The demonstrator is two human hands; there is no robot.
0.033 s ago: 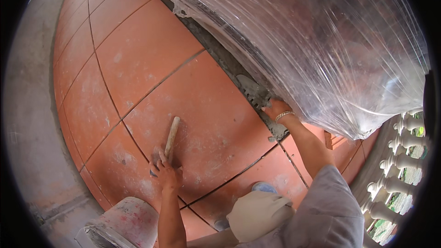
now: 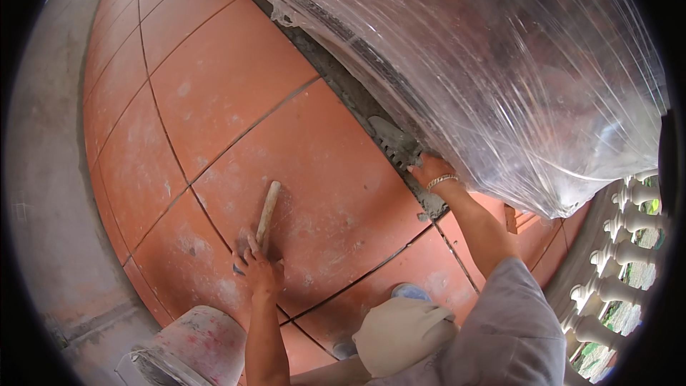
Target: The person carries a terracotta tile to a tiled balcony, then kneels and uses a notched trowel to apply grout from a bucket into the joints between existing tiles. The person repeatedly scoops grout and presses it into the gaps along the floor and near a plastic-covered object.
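The left hand (image 2: pixel 261 271) grips a dark-headed, pale wooden-handled mallet (image 2: pixel 269 210); the right hand (image 2: pixel 431 169) holds a grey notched metal trowel (image 2: pixel 397 140) at grey mortar (image 2: pixel 431 204).

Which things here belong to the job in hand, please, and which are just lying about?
Likely in the job:
trowel, in the right hand
mortar, beside the tiles
wooden-handled tool, at the left hand

Likely just about:
bucket, though possibly for the job
plastic sheeting
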